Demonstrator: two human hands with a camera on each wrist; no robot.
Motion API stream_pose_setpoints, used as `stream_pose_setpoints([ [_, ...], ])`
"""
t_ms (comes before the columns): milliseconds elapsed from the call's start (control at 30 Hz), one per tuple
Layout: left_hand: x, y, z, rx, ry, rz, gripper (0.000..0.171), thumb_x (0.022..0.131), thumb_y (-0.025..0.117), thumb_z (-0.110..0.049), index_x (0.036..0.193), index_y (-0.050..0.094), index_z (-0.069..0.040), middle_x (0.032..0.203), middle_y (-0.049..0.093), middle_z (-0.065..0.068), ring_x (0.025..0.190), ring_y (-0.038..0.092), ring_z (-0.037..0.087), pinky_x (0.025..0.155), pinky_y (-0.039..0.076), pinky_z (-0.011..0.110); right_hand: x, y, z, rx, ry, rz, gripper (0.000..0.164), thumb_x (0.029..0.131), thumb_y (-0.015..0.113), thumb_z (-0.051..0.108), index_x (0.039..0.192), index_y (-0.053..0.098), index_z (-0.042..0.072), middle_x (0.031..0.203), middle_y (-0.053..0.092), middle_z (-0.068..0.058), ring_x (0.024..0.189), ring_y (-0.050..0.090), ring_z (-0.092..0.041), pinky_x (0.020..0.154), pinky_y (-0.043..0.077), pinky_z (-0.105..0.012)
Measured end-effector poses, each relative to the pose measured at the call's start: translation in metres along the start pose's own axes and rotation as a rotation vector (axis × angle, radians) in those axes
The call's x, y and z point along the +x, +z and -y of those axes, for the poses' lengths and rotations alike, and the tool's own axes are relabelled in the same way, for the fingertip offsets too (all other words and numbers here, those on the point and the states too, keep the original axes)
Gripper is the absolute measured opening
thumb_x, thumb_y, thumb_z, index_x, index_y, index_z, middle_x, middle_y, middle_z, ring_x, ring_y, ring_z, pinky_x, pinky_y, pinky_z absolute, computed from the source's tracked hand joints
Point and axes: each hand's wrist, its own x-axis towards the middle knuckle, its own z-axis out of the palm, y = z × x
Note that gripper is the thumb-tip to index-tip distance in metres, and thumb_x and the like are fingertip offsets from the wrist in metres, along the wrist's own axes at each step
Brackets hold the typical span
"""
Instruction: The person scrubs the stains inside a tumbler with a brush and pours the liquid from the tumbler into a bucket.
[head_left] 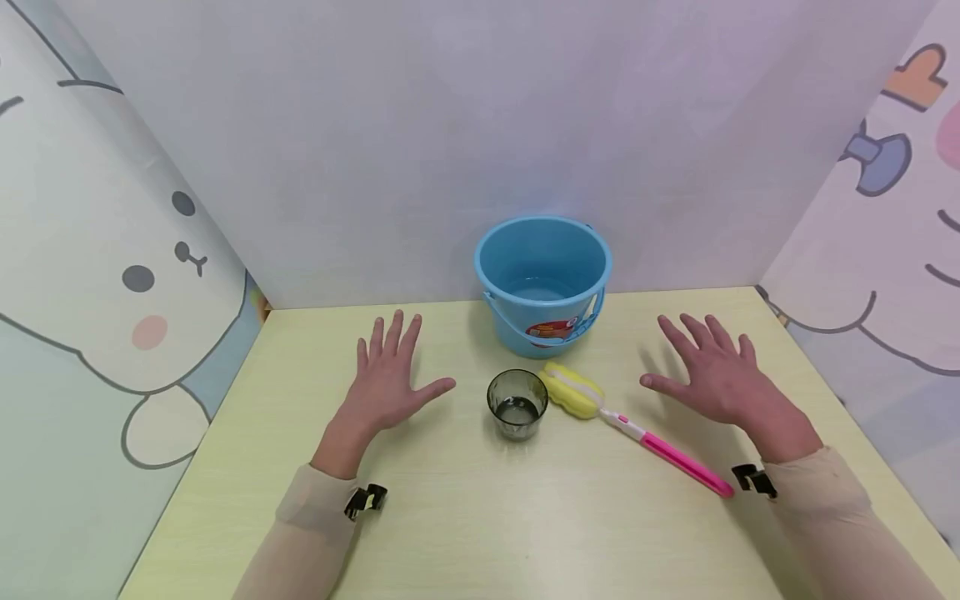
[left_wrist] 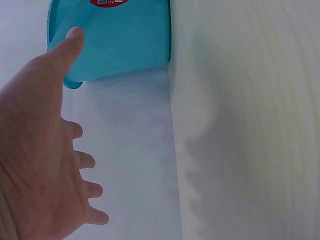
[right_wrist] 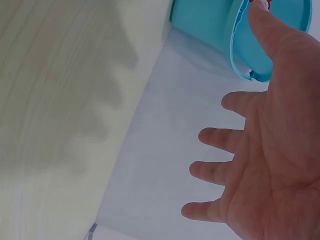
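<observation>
A dark, see-through glass cup [head_left: 517, 406] stands upright near the table's middle. Beside it lies a bottle brush [head_left: 637, 429] with a yellow sponge head and a pink and white handle, its head close to the cup. Behind both is a blue bucket [head_left: 542, 283] with its handle lowered at the front; a little clear liquid seems to lie at its bottom. My left hand [head_left: 386, 383] hovers left of the cup, fingers spread, holding nothing. To the right, above the brush handle's far side, my right hand [head_left: 712, 375] is also spread and holds nothing.
The pale wooden table [head_left: 450, 533] ends at a plain light wall covering [head_left: 375, 150] just behind the bucket. Cartoon-printed panels [head_left: 90, 250] stand along the left and right sides. Each sleeve cuff has a black clip-like piece [head_left: 366, 502] on it.
</observation>
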Motion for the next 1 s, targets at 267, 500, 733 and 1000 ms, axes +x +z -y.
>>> stream_pose_setpoints([
  [267,-0.001,-0.001,-0.006,-0.055,0.05,-0.002,0.114,0.091,0.059,-0.082,0.173,0.008,-0.022,0.178,0.004,0.013,0.162,-0.004,0.042,0.125,0.002,0.07,-0.005,-0.003,0.009,-0.02,-0.046,0.006,0.108,0.093,0.055,0.082,0.171,0.018,0.016,0.167,0.024,-0.03,0.15,0.015,-0.06,0.11,0.011,-0.086],
  [500,-0.004,-0.001,-0.012,-0.096,0.099,0.015,0.112,0.092,0.057,-0.082,0.172,0.008,-0.023,0.178,0.004,0.009,0.163,-0.004,0.036,0.128,0.002,0.063,-0.01,-0.004,0.02,-0.044,-0.075,0.022,0.108,0.092,0.054,0.084,0.169,0.027,0.013,0.163,0.032,-0.028,0.148,0.024,-0.058,0.11,0.02,-0.083],
  [733,-0.006,0.002,-0.02,-0.142,0.162,0.02,0.111,0.092,0.057,-0.082,0.172,0.009,-0.023,0.178,0.006,0.006,0.163,0.001,0.034,0.13,0.005,0.059,-0.016,-0.002,0.028,-0.043,-0.121,0.03,0.104,0.091,0.062,0.079,0.165,0.037,0.01,0.155,0.044,-0.028,0.14,0.039,-0.057,0.108,0.03,-0.08],
  [1000,-0.007,0.01,-0.03,-0.211,0.199,0.069,0.117,0.085,0.059,-0.089,0.172,0.01,-0.027,0.178,0.012,0.003,0.163,0.007,0.03,0.128,0.022,0.056,-0.021,0.0,0.032,-0.041,-0.169,0.029,0.093,0.089,0.078,0.064,0.156,0.05,0.006,0.143,0.056,-0.025,0.13,0.051,-0.053,0.101,0.043,-0.076],
])
